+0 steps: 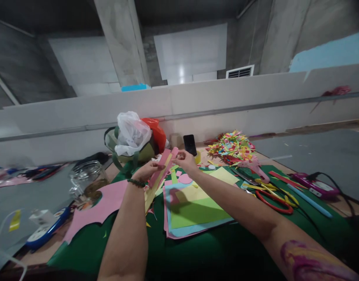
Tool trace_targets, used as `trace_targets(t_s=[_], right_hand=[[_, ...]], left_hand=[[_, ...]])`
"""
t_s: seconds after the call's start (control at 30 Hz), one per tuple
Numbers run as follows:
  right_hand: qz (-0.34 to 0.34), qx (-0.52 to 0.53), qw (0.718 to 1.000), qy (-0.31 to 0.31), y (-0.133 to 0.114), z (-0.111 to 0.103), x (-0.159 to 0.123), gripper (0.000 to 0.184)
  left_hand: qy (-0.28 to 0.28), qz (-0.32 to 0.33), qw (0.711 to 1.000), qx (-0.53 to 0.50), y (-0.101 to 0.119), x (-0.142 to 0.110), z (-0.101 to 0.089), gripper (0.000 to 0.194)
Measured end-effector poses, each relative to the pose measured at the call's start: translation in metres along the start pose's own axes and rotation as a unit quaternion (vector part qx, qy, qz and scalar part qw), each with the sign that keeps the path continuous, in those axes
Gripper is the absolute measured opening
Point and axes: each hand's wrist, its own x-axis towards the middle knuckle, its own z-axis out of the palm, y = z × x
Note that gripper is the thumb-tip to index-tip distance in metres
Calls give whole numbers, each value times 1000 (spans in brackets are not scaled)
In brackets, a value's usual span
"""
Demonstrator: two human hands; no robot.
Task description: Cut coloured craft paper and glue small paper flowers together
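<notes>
My left hand (148, 171), with a dark bead bracelet at the wrist, pinches a bundle of pink paper strips (164, 157) with a yellow strip (151, 192) among them. The fingers of my right hand (185, 160) are closed at the upper end of a pink strip; its fingertips are partly hidden. Below the hands, a stack of coloured paper sheets (197, 216) in green, blue, pink and yellow lies on a green cloth (132, 238). A pink circle of paper (185, 178) rests near the stack's top edge. Left of my forearm lies a pink sheet with curved cut-outs (99, 207).
Red-handled scissors (285, 210), a pink glue gun (257, 169) and a purple power strip (317, 185) lie at right. Behind are a pile of paper clippings (230, 146), a phone (190, 144) and a bag (129, 134). A glass jar (87, 177) and blue power strip (47, 230) stand left.
</notes>
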Motion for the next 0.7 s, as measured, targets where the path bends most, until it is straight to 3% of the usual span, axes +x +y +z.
trace_targets(t_s=[0.27, 0.43, 0.7], right_hand=[[-21, -12, 999, -31, 6, 0, 0, 39], [-26, -33, 999, -25, 10, -6, 1, 45], [-24, -36, 999, -6, -5, -26, -7, 45]], left_hand=[[14, 5, 1000, 12, -2, 1, 5, 23], [59, 5, 998, 32, -8, 6, 7, 9], [139, -56, 981, 127, -8, -1, -13, 18]])
